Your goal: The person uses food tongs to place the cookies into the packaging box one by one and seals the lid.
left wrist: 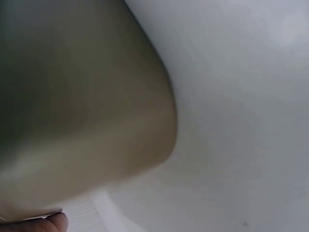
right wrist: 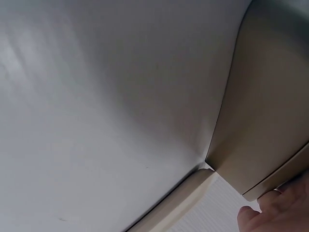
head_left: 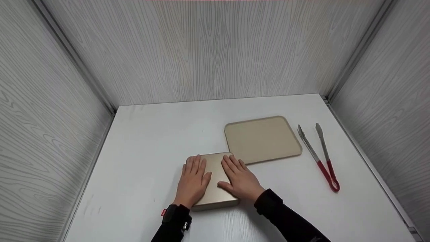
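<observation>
A gold rectangular box [head_left: 215,193] with a closed flat top lies near the front of the white table. My left hand [head_left: 192,181] rests flat along its left side, fingers straight and pointing away from me. On the right part of the top lies my right hand [head_left: 242,179], its fingers straight and its thumb toward the middle. In the left wrist view the box's side wall [left wrist: 96,154] fills the left, with fingertips at the lower corner. The right wrist view shows the box [right wrist: 270,106] with a thin seam near its top edge, fingers beside it.
A shallow beige tray [head_left: 263,139] lies just behind and right of the box, its near corner close to it. Farther right are metal tongs [head_left: 322,164] with red handles, spread apart. Wood-grain panels [head_left: 215,50] stand at the back and both sides of the table.
</observation>
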A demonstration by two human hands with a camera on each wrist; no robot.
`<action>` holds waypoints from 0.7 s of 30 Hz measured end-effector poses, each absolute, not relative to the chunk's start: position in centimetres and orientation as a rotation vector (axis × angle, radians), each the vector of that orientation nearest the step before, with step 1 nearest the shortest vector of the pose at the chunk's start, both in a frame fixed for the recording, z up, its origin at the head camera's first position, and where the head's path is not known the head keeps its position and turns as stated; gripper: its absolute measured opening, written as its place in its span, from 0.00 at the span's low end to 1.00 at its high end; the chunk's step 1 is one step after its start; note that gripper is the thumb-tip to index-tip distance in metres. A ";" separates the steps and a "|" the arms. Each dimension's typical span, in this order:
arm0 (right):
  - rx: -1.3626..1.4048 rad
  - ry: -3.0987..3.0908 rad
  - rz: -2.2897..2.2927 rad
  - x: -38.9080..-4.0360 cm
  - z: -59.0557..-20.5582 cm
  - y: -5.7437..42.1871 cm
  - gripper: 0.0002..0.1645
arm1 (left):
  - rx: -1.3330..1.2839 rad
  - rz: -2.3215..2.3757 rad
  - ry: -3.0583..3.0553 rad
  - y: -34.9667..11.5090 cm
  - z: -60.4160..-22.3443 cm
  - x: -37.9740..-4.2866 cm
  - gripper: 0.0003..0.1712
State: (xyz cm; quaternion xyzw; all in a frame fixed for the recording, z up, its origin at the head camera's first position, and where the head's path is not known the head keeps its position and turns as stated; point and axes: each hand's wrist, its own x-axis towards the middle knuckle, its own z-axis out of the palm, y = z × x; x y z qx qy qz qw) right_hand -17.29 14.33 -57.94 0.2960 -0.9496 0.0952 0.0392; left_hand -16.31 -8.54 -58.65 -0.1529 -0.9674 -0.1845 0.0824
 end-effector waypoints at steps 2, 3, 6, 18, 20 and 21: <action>0.902 -2.928 0.308 -17.3 -57.7 14.4 0.52 | -0.453 -0.550 -2.895 -8.5 -58.6 -16.3 0.36; 0.901 -2.933 0.319 -17.3 -57.6 14.4 0.52 | -0.450 -0.551 -2.899 -8.5 -58.5 -16.3 0.36; 0.890 -2.952 0.328 -17.4 -57.3 14.5 0.50 | -0.436 -0.555 -2.912 -8.6 -58.2 -16.2 0.36; 0.685 -2.977 0.425 -18.9 -55.8 17.9 0.47 | -0.293 -0.526 -2.949 -10.6 -56.2 -17.7 0.38; 0.645 -2.995 0.429 -19.3 -55.6 18.8 0.47 | -0.259 -0.522 -2.959 -11.2 -56.0 -18.0 0.39; 0.624 -3.001 0.433 -19.5 -55.5 19.2 0.47 | -0.244 -0.523 -2.960 -11.5 -55.9 -18.1 0.39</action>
